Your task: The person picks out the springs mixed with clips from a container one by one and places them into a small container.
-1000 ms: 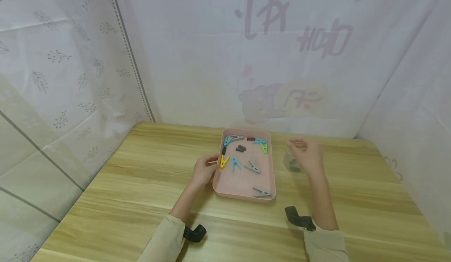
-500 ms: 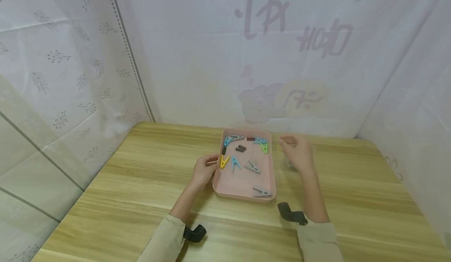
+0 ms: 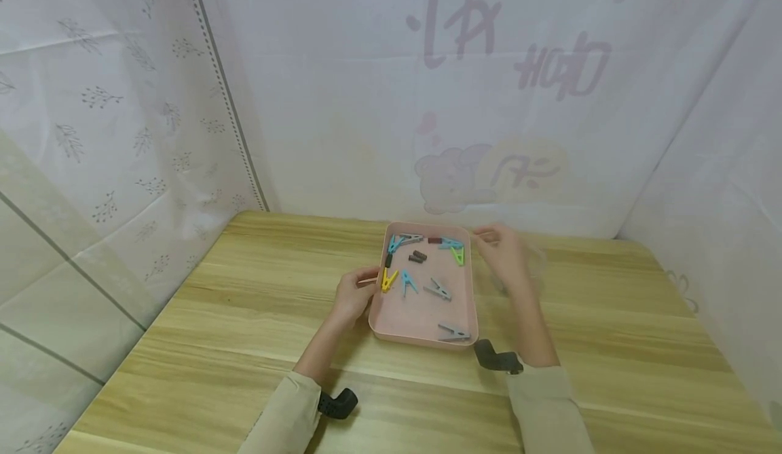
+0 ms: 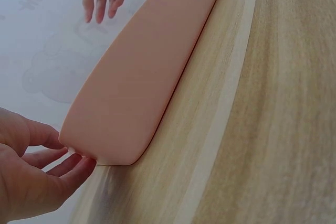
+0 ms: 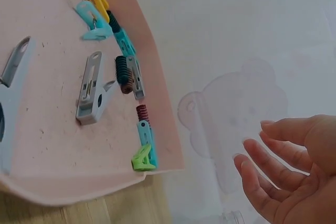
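My left hand (image 3: pixel 354 298) grips the left wall of a pink tray (image 3: pixel 409 318), thumb and fingertips at its edge in the left wrist view. Inside the tray lie several clothespins: a yellow clothespin (image 3: pixel 388 279), a green clothespin (image 3: pixel 457 256), plus blue and grey ones. Dark coil springs (image 3: pixel 418 257) rest among them, and a reddish-brown spring (image 5: pixel 142 113) sits by a blue clothespin (image 5: pixel 145 135). Beside the tray's far right corner is my right hand (image 3: pixel 506 257), fingers loosely bent; nothing shows between them in the right wrist view (image 5: pixel 294 166).
A clear cup (image 3: pixel 537 264) stands on the wooden table (image 3: pixel 244 291), partly hidden behind my right hand. Printed curtains (image 3: pixel 342 101) hang behind the table. A black wrist mount (image 3: pixel 339 405) sits on my left forearm, another (image 3: pixel 497 357) on my right.
My right hand has moved left, from above the clear cup to beside the tray's far right corner. My left hand and the tray have stayed in place.
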`<state>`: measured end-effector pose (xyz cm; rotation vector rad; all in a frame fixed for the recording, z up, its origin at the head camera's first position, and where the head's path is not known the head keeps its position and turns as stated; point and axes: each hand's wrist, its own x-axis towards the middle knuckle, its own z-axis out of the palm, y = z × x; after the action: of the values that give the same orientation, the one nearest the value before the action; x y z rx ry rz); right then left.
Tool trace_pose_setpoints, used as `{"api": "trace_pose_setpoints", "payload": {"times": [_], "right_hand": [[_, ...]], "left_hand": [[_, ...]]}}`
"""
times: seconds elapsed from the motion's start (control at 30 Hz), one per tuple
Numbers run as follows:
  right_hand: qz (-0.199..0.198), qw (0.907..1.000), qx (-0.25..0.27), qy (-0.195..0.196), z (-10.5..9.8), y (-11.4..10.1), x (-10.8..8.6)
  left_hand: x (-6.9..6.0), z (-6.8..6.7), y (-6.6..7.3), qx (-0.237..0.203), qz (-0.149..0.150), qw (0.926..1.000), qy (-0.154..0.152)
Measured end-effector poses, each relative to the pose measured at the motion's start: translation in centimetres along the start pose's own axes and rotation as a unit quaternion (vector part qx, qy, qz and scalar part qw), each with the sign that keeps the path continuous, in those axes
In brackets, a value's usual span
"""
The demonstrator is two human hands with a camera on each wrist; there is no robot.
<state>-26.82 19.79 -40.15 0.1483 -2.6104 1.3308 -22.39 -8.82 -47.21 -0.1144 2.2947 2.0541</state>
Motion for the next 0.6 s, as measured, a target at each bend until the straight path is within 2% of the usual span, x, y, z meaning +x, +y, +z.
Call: {"api": "trace_pose_setpoints", "payload": {"times": [0.6], "right_hand": [[-0.001, 0.9993, -0.017, -0.034, 2.0, -0.4, 2.9]], "left_hand": [[0.1, 0.0, 0.0, 0.006, -0.001, 1.0, 0.003]]}}
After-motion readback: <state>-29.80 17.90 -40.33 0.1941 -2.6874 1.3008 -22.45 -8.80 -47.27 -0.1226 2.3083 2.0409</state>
